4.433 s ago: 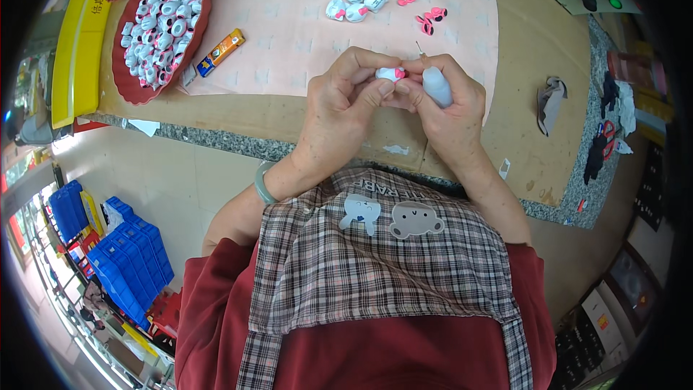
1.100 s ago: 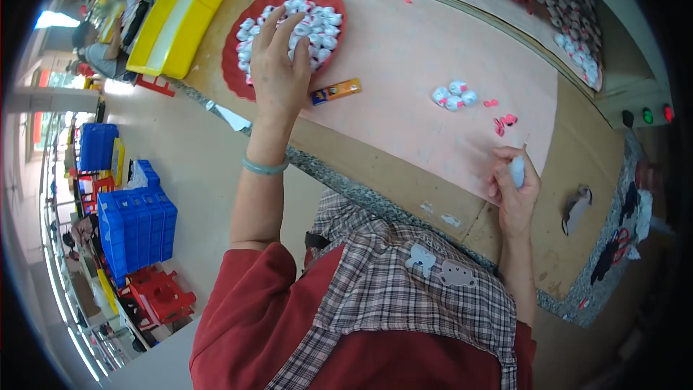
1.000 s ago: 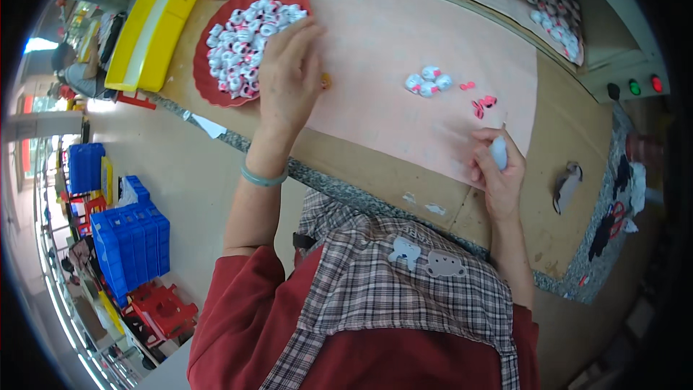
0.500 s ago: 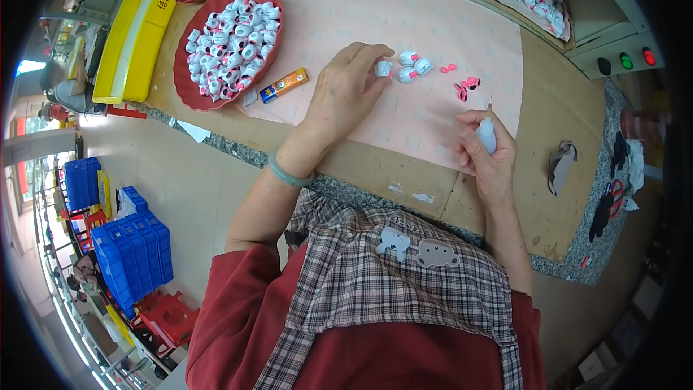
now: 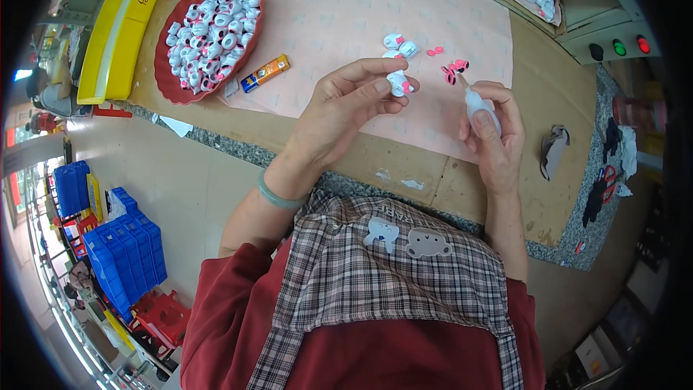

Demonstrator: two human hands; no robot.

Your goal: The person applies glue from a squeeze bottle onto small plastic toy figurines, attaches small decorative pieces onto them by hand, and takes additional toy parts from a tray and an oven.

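Observation:
My left hand (image 5: 339,105) pinches a small white figurine head (image 5: 398,84) with a pink bow, held above the pink paper sheet (image 5: 325,22). My right hand (image 5: 502,146) is wrapped round a white squeeze bottle (image 5: 479,106) with a thin tip. That tip points up and left, close to a small cluster of pink-and-black pieces (image 5: 452,71); whether it touches them I cannot tell. Two small plain pink pieces (image 5: 434,51) lie beside them. Just beyond my left fingers rest several more white heads (image 5: 401,45), partly hidden.
At the left, a red scalloped tray (image 5: 162,65) holds many white heads (image 5: 216,36). Near it lie an orange-and-blue box (image 5: 265,73) and a yellow bin (image 5: 108,54). On the right are a dark scrap (image 5: 555,152), red-handled scissors (image 5: 611,180) and a panel with buttons (image 5: 619,48).
My left hand has picked the white head up off the paper and turned it, bringing it nearer me. My right hand has tilted the bottle, its tip now beside the pink-and-black pieces.

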